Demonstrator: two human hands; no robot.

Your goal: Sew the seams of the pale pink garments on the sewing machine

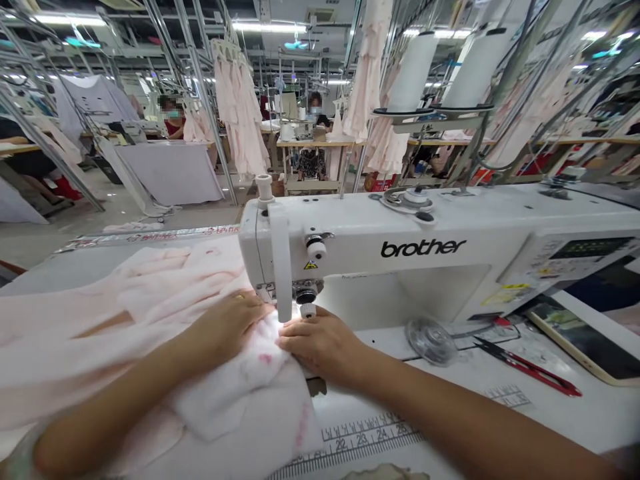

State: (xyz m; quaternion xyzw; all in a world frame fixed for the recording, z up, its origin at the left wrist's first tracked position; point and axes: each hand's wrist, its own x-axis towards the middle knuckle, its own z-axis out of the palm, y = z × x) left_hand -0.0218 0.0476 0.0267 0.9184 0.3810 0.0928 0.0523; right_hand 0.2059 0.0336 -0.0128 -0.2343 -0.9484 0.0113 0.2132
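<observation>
A pale pink, fleecy fabric (215,393) with small pink marks lies bunched over the left of the sewing table and runs under the head of a white sewing machine (350,227). My left hand (235,323) is closed on the fabric just left of the needle area, its fingers reaching toward the machine head. On the other side, my right hand (320,343) has its fingers together on the fabric's edge, close beside the presser area. The lamp lights the cloth between both hands. The needle and the fingertips nearest it are partly hidden.
Right of my hands lie a clear round plastic case (431,341), red thread snips (530,367) and a phone (590,340). A printed ruler scale (360,440) crosses the table front. Thread cones (413,73) stand above the machine. Farther back, people sit at other machines among hanging pink garments (240,113).
</observation>
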